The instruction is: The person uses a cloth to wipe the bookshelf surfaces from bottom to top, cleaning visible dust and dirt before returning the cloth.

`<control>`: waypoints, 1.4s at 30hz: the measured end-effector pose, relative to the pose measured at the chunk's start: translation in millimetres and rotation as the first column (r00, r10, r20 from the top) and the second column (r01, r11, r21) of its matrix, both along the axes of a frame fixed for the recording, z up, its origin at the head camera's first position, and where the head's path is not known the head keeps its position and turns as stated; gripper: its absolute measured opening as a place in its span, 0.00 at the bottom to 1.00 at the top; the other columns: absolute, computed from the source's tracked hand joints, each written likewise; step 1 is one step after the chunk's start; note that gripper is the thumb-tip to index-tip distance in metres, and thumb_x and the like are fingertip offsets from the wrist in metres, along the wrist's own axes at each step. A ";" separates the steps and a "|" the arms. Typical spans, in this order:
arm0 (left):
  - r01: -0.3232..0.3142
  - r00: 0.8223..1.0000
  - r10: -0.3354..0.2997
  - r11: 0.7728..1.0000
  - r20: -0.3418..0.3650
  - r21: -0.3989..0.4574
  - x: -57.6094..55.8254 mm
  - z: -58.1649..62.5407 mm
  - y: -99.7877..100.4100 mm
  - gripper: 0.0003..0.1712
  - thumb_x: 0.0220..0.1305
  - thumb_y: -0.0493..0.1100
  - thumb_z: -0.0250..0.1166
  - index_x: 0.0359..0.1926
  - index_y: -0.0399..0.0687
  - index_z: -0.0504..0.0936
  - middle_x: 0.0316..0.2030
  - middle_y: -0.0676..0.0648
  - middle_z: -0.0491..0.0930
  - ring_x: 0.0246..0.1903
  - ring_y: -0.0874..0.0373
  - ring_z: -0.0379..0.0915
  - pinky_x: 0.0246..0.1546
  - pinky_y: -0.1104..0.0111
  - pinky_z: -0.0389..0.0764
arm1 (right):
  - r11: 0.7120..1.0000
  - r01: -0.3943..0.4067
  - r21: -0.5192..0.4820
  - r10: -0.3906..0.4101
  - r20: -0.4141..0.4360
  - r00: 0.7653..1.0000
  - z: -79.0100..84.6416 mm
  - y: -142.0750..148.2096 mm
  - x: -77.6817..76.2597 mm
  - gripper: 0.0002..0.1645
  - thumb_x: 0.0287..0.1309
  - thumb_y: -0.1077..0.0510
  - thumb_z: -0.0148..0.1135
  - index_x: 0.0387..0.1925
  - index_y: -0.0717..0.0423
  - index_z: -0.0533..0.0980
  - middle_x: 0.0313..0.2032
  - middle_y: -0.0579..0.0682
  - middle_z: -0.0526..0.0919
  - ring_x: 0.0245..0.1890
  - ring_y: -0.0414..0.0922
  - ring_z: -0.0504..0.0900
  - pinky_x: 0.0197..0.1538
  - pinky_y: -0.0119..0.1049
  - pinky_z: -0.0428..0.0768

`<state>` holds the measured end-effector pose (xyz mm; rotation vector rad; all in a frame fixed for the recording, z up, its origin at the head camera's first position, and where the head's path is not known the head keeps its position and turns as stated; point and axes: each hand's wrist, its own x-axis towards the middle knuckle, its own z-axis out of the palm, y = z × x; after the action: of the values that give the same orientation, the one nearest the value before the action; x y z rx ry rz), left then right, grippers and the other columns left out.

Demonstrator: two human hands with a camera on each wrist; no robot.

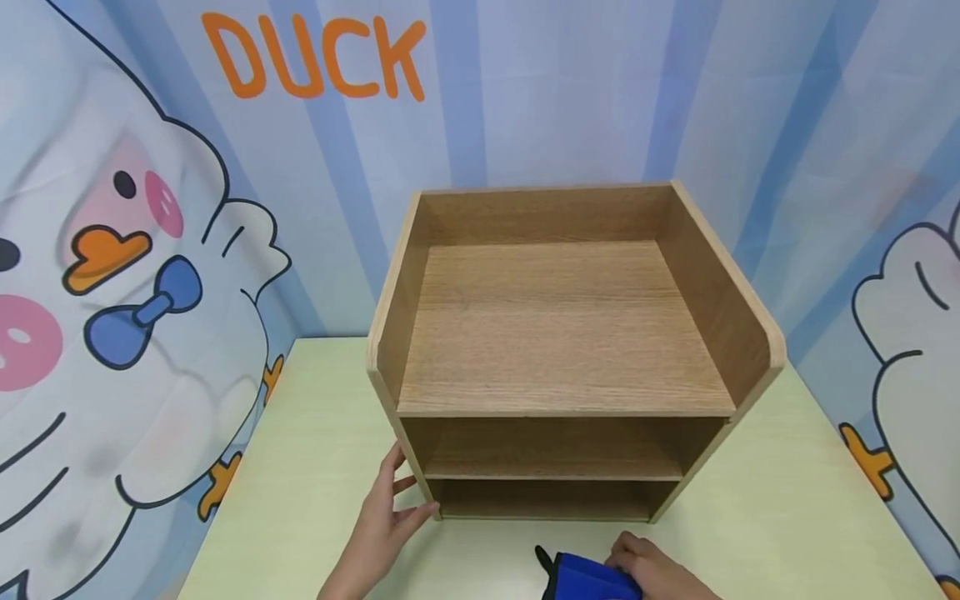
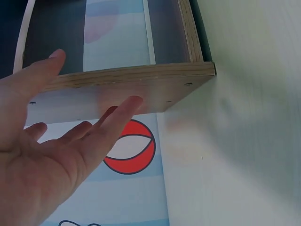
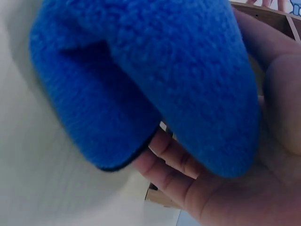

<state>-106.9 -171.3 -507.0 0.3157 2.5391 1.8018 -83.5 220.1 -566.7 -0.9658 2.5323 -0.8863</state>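
In the head view a wooden shelf unit (image 1: 562,333), with an open top tray and two lower compartments, stands on the table. My left hand (image 1: 381,521) is at its left side panel, the thumb by the front edge. The left wrist view shows that hand (image 2: 61,141) with fingers stretched along the panel's outer face. My right hand (image 1: 648,567) grips a folded blue plush cloth (image 1: 588,577) with black trim and a small black loop, in front of the unit. In the right wrist view the fluffy cloth (image 3: 155,75) lies between thumb and fingers, covering part of the hand (image 3: 225,188).
A pale tabletop (image 1: 300,450) extends on both sides of the unit. Behind it hangs a light blue striped curtain (image 1: 562,100) with duck drawings and orange lettering.
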 end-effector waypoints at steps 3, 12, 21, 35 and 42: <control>0.008 1.000 -0.008 1.000 -0.020 0.022 0.6 0.3 3.0 0.55 0.61 0.28 0.69 0.79 0.57 0.45 0.73 0.36 0.52 0.60 0.28 0.65 0.41 0.67 0.85 | 0.999 0.025 0.029 -0.025 0.004 1.000 -0.9 -2.3 0.9 0.29 0.50 0.37 0.74 0.38 0.58 0.83 0.36 0.37 0.72 0.36 0.33 0.72 0.39 0.36 0.80; -0.017 0.999 0.015 0.999 -0.043 -0.046 0.6 -1.8 6.5 0.50 0.64 0.34 0.68 0.78 0.54 0.48 0.71 0.36 0.57 0.58 0.30 0.70 0.36 0.68 0.85 | 0.997 0.068 0.031 -0.071 0.139 0.988 4.7 -9.4 2.7 0.27 0.50 0.44 0.76 0.39 0.63 0.81 0.36 0.40 0.72 0.34 0.34 0.74 0.39 0.36 0.82; -0.022 0.999 0.020 0.996 -0.029 -0.087 -2.7 -4.4 9.9 0.43 0.68 0.35 0.64 0.76 0.45 0.51 0.67 0.34 0.63 0.58 0.32 0.71 0.36 0.63 0.87 | 0.988 0.120 0.094 -0.139 0.237 0.961 12.7 -15.8 4.1 0.35 0.51 0.38 0.74 0.43 0.66 0.79 0.37 0.47 0.76 0.34 0.45 0.78 0.35 0.44 0.83; -0.022 0.998 0.018 0.997 -0.061 -0.079 -2.7 -8.0 14.6 0.35 0.73 0.35 0.59 0.73 0.47 0.53 0.66 0.33 0.65 0.65 0.33 0.63 0.46 0.63 0.84 | 0.971 0.237 0.000 -0.213 0.437 0.874 13.6 -19.1 8.6 0.27 0.53 0.46 0.76 0.42 0.63 0.77 0.33 0.51 0.83 0.32 0.49 0.83 0.36 0.54 0.85; -0.036 0.995 0.025 0.993 -0.100 -0.114 -4.0 -8.9 16.9 0.35 0.73 0.32 0.58 0.73 0.44 0.52 0.65 0.30 0.65 0.61 0.30 0.68 0.41 0.65 0.86 | 0.965 0.264 0.004 -0.239 0.432 0.869 15.6 -20.1 11.1 0.25 0.54 0.49 0.76 0.42 0.63 0.76 0.33 0.53 0.83 0.33 0.51 0.83 0.37 0.57 0.83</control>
<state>-110.9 -154.4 -515.8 0.3743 2.7163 1.6797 -72.4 200.0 -551.2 -0.3905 2.2817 -1.1077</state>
